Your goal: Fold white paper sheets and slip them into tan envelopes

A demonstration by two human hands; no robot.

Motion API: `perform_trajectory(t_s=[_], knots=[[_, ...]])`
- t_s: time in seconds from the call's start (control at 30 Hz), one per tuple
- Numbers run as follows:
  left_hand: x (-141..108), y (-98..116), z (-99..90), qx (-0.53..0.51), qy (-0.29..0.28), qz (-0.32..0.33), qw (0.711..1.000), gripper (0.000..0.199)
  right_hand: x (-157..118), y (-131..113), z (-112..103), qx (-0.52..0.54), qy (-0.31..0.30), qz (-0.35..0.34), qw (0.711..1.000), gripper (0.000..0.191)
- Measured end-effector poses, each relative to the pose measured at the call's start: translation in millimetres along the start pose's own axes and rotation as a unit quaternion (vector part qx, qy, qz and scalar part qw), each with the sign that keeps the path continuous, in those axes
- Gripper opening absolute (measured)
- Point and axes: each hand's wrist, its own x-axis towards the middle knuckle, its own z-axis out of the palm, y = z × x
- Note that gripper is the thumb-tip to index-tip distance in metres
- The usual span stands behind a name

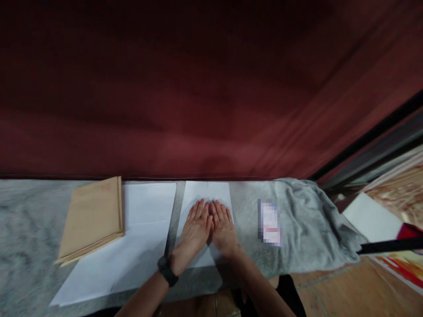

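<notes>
A narrow white sheet of paper (206, 189) lies in front of me on a grey cloth. Both my palms rest flat on it, side by side, thumbs close together. My left hand (195, 224), with a dark watch on its wrist, covers the left part of the sheet. My right hand (224, 226) lies on the right part. The fingers of both hands are stretched out, and neither hand holds anything. Whether the sheet is folded or single I cannot tell.
Left of the sheet lie larger white papers (148, 224), with a stack of brown envelopes (94, 211) partly over them. A blurred-out item (270, 223) sits to the right on the grey cloth (307, 224). A dark red wall-like surface (198, 110) rises behind.
</notes>
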Motion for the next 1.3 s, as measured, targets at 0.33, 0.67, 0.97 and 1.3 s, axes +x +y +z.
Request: perform_trajectory(t_s=[0.33,0.67,0.97,1.3], knots=[[52,-6,7.8,0.011,-0.063,0.045,0.997,0.052,-2,-11,3,0.015,-0.011,0.016,1.000,0.053],[56,-45,6.7,0.070,-0.036,-0.083,0.993,0.060,-12,15,2,-0.016,0.049,0.089,0.995,0.057],[-47,-19,-28.6,0.026,-0.125,0.003,0.992,0.069,-19,28,-16,-0.008,0.014,0.121,0.993,0.052],[-75,-8,-60.9,-0.008,-0.250,0.105,0.962,0.081,-14,45,-31,-0.021,-0.042,0.094,0.994,0.053]])
